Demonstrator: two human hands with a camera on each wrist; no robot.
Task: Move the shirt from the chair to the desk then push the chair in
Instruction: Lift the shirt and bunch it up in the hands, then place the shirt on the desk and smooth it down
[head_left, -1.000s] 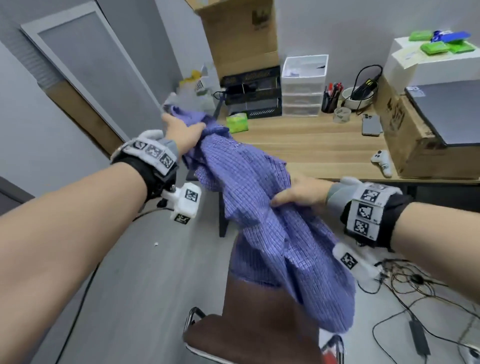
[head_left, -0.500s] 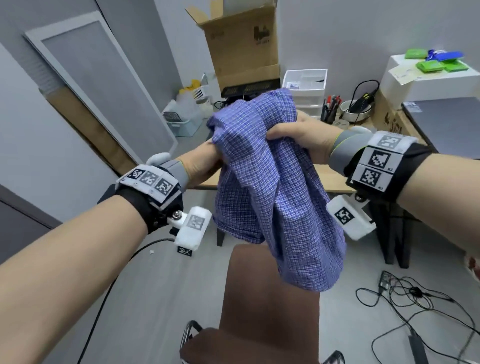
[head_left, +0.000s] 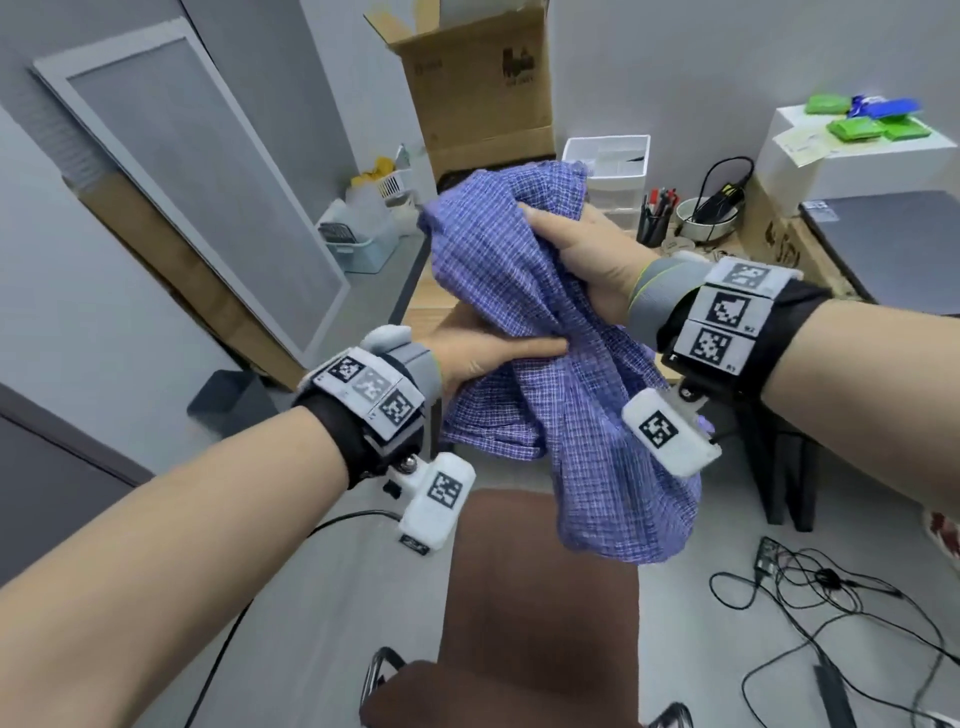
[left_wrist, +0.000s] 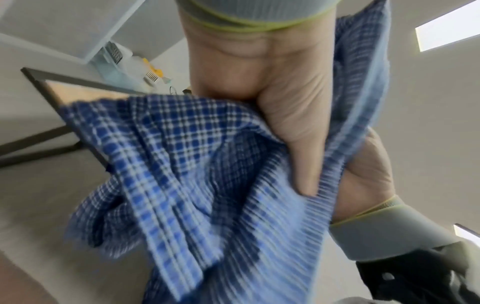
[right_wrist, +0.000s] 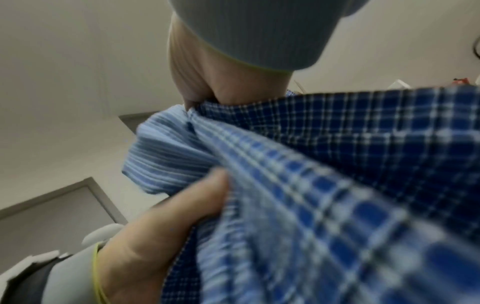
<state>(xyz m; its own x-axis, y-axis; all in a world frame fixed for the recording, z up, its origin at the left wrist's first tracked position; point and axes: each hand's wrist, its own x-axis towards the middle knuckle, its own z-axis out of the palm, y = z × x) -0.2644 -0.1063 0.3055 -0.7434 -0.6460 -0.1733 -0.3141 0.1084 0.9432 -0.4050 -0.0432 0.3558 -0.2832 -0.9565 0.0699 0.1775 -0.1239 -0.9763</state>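
The blue checked shirt (head_left: 545, 338) hangs bunched in the air between both hands, above the brown chair (head_left: 540, 613) and in front of the wooden desk (head_left: 423, 306). My right hand (head_left: 576, 249) grips the upper bunch. My left hand (head_left: 488, 353) holds the middle, thumb laid across the cloth and fingers hidden beneath. In the left wrist view the thumb (left_wrist: 298, 133) presses into the shirt (left_wrist: 182, 174). The right wrist view has the shirt (right_wrist: 311, 185) filling the frame with the left hand (right_wrist: 168, 222) below. The shirt's lower end dangles just over the chair back.
On the desk stand a tall cardboard box (head_left: 478, 88), a white drawer unit (head_left: 608, 171), a pen cup (head_left: 654, 218) and a bowl (head_left: 706, 213). A box bearing a laptop (head_left: 883, 244) is at right. Cables (head_left: 831, 597) lie on the floor. A framed panel (head_left: 197, 197) leans on the left wall.
The shirt has come up off the chair back and been gathered into a bunch. My right hand rose to its top; my left hand dropped lower and closer to the right.
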